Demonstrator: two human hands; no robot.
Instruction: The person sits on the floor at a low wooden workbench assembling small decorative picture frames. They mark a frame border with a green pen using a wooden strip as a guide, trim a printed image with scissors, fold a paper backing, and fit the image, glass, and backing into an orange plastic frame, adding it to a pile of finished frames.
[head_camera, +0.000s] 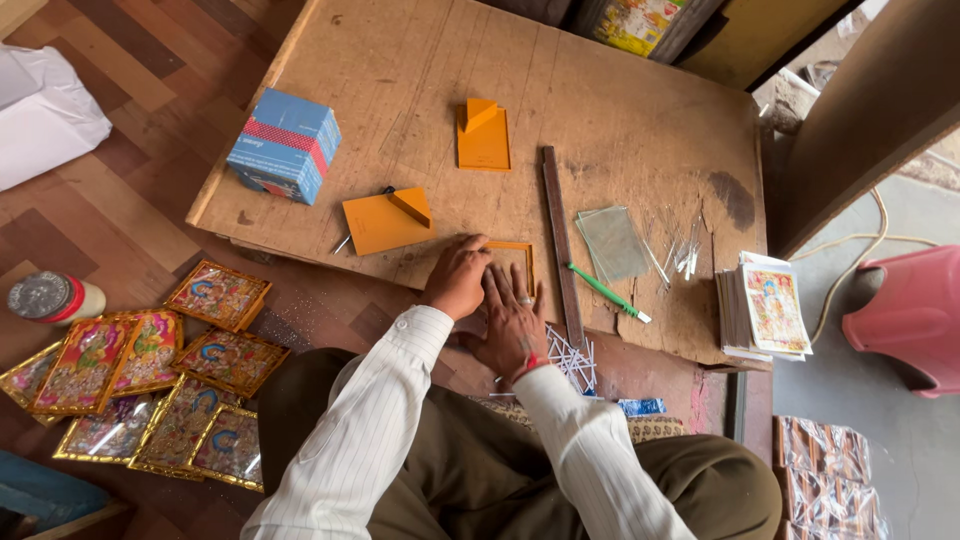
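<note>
Head view shows a small orange frame (512, 262) lying flat at the table's (640, 120) near edge, pressed under the flat right hand (512, 322) and gripped at its left side by the curled left hand (456, 277), a wooden ruler (562, 245) just beside it.

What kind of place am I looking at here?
Probably a small picture-framing workshop: gold-edged framed colourful pictures lie on the floor, cut clear glass panes on the worn wooden board, and both hands press a small gold frame.
</note>
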